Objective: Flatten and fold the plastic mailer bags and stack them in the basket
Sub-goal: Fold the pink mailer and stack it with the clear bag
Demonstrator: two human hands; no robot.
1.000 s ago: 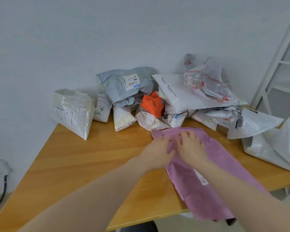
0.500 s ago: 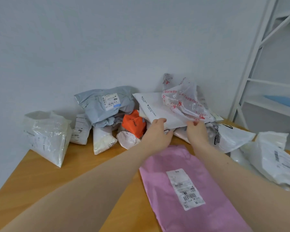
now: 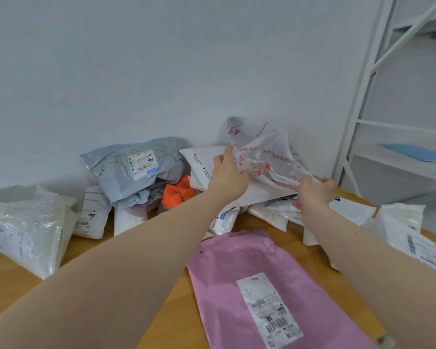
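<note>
Left hand: the left hand is at the near left edge of the crinkled translucent plastic bag with red print, thumb raised against the film; whether its fingers pinch the film I cannot tell.
Right hand: the right hand has fingers curled at the bag's lower right corner, apparently pinching it.
Key relation: the bag sits atop the heap of mailers against the wall, on a flat white mailer; it lies beyond and between both hands, its long axis running left-high to right-low. The left hand is nearer its bulk.
Pink mailer: the flat pink plastic mailer with a white label lies on the wooden table, nearer than both hands, untouched.
Basket: not in view.
Change: half a second ago both hands were lower, at the white mailer's near edge; now they have risen onto the translucent bag.
</note>
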